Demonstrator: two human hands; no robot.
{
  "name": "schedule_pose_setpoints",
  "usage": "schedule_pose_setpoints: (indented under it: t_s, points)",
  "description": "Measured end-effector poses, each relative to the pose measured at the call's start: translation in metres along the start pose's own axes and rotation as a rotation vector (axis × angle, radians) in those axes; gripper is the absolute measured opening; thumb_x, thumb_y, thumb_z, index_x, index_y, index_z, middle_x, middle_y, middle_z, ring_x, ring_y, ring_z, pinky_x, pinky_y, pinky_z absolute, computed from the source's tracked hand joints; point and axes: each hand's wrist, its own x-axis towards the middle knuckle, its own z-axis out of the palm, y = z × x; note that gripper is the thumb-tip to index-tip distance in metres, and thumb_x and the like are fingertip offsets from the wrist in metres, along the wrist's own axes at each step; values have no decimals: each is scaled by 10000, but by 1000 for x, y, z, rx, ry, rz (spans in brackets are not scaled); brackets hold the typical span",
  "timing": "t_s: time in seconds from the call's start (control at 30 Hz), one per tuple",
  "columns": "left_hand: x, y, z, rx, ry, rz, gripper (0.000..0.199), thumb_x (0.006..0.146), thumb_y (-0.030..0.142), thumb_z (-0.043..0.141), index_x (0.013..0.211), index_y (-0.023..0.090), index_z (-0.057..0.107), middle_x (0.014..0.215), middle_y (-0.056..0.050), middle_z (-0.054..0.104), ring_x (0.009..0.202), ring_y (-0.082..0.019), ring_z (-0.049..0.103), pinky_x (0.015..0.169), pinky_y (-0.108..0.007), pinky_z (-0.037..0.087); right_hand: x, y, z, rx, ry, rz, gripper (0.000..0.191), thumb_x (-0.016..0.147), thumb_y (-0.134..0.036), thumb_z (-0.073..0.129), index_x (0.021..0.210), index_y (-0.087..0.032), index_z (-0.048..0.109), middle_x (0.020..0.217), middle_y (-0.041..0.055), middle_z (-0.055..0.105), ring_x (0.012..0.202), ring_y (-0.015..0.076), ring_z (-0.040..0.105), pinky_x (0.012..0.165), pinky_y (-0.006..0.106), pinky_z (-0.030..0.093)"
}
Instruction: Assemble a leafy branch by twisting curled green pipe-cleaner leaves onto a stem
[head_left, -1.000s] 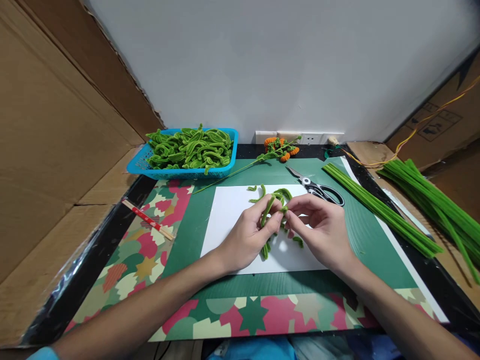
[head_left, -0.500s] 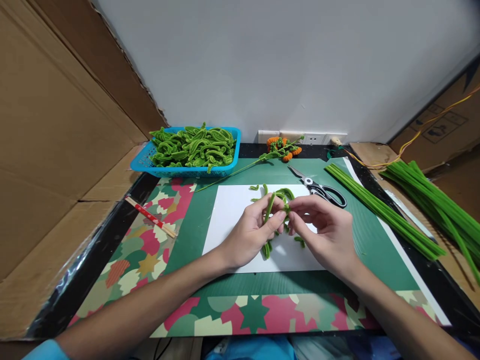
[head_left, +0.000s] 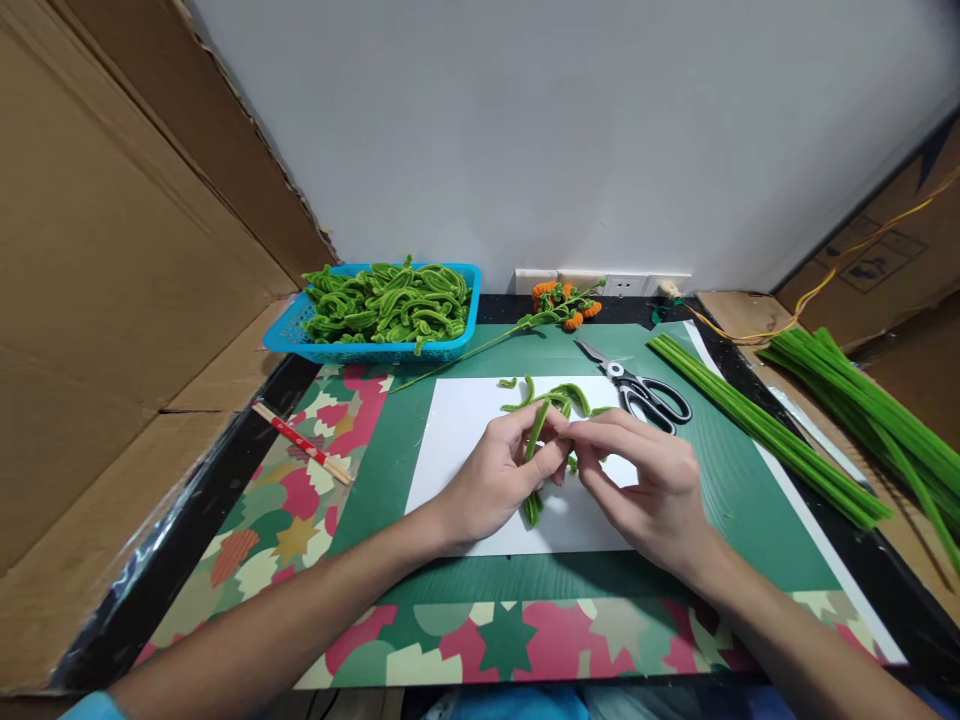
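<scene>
My left hand (head_left: 504,470) is closed in a pinch around a green pipe cleaner (head_left: 536,432), whose upper end sticks up past the fingers. Thumb and forefinger of my right hand (head_left: 637,480) pinch together right at the left hand's fingertips. They seem to grip part of the same pipe cleaner, though the fingers cover that spot. Both hands are over a sheet of white paper (head_left: 457,430). Short bent green pipe cleaner pieces (head_left: 571,397) lie on the paper behind and below the hands.
A blue basket (head_left: 375,352) heaped with green pieces stands back left. An orange flower stem (head_left: 525,322), scissors (head_left: 637,388) and a bundle of straight green pipe cleaners (head_left: 765,430) lie behind and right. Wrapped chopsticks (head_left: 300,442) lie left. More green stems (head_left: 877,410) rest far right.
My right hand has shifted slightly left and down, its fingertips now closer against the left hand's. The left hand keeps its pinch. The whole view has tilted a little.
</scene>
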Motion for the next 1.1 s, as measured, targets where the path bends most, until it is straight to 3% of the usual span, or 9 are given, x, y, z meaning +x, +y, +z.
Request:
schedule_pose_setpoints:
  t_s: [0.13, 0.33, 0.47, 0.83, 1.0, 1.1]
  points:
    - [0, 1, 0, -6, 0, 11, 240, 1040, 404, 712, 994, 180, 639, 774, 24, 615, 668, -103, 506, 631, -217, 414, 0, -1, 1, 2, 15, -12, 343, 957, -38, 663, 1205, -236, 793, 982, 48, 786, 836, 161, 750, 751, 273, 616]
    - [2, 1, 3, -74, 1, -33, 243, 1044, 409, 706, 1000, 193, 603, 759, 36, 624, 588, -76, 465, 591, -206, 410, 0, 0, 7, 198, 71, 245, 308, 963, -95, 690, 1210, -254, 780, 962, 10, 805, 767, 140, 753, 721, 265, 646]
    - [3, 3, 4, -103, 7, -65, 254, 1037, 410, 716, 996, 200, 579, 744, 45, 622, 557, -64, 436, 568, -196, 394, 1, -1, 7, 244, 73, 320, 227, 971, -151, 714, 1173, -241, 766, 970, 15, 811, 791, 148, 780, 713, 257, 668]
    - [3, 4, 4, 6, 29, -54, 206, 1010, 337, 743, 968, 189, 605, 751, 43, 629, 602, -77, 490, 606, -200, 412, 1, 1, 6, 234, 94, 291, 141, 919, -105, 724, 1005, -199, 786, 920, 34, 806, 752, 161, 777, 701, 282, 683]
    - [2, 5, 4, 46, 60, -10, 226, 1025, 381, 718, 993, 187, 607, 764, 30, 633, 698, -118, 563, 667, -224, 455, 1, -1, 4, 148, 77, 218, 309, 923, -57, 675, 1139, -234, 807, 966, 32, 806, 793, 158, 750, 714, 292, 653]
    - [2, 5, 4, 71, 76, -4, 205, 1031, 367, 703, 1004, 185, 611, 764, 30, 636, 708, -125, 568, 688, -233, 463, 2, -1, 3, 115, 74, 179, 311, 927, -51, 660, 1122, -237, 817, 954, 35, 805, 801, 163, 744, 691, 289, 633]
